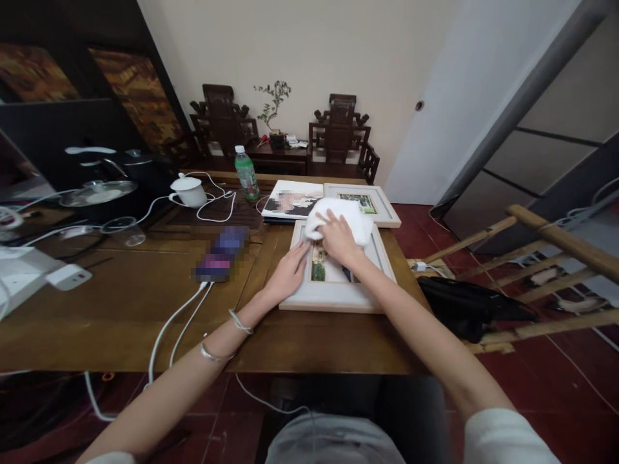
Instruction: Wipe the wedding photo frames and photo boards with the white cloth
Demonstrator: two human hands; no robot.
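Observation:
A light wooden picture frame (338, 307) with a wide white mat lies flat near the table's right end. Part of the photo inside it (318, 270) shows; my right hand and a white cloth (355, 216) hide the remainder. With bent fingers, my right hand (336, 233) grips the bunched cloth and presses it on the frame's upper part. My left hand (290, 270) rests along the frame's left side, its fingers stretched out flat. Just behind, a second frame (384, 205) and a flat print or album (290, 200) lie close together.
To the left are a phone (221, 254) with white cables, a green-labelled bottle (247, 174), a lidded white cup (188, 192), a clear plastic cup (126, 232) and a pan (99, 196). A bamboo rack (565, 241) and black bag (464, 309) stand beyond the table's right edge.

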